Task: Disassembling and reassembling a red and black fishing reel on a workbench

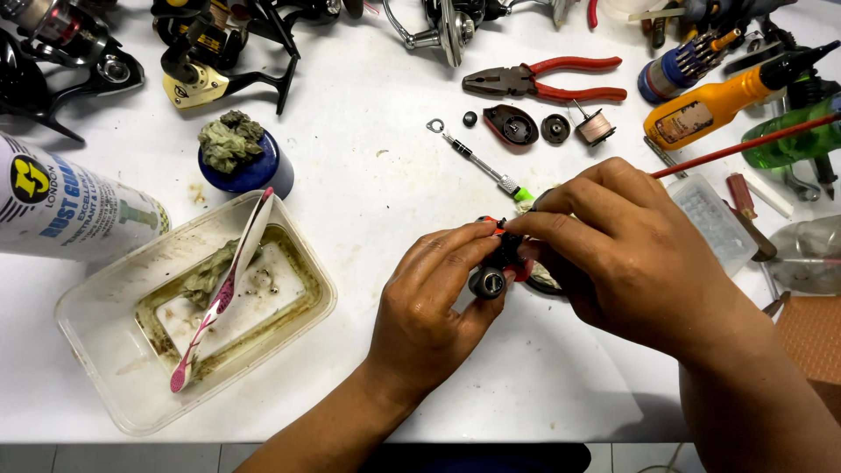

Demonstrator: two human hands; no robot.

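My left hand [434,298] and my right hand [626,254] meet over the middle of the white table [368,175]. Together they grip a small black and red fishing reel part [495,267]; its round black knob shows below my left thumb. My right fingers pinch the top of it, and much of the part is hidden under them. Just behind my hands lies a small screwdriver with a green tip [482,164]. Further back sit loose reel pieces: a dark side plate [511,124], a round black cap [554,129] and a small spool [597,127].
A clear plastic tub [105,350] with dirty liquid, a rag and a toothbrush [223,293] stands left. Behind it are a spray can [70,206], a blue pot with a rag [245,162] and several reels. Red pliers [547,81], an orange bottle [727,96] and tools fill the back right.
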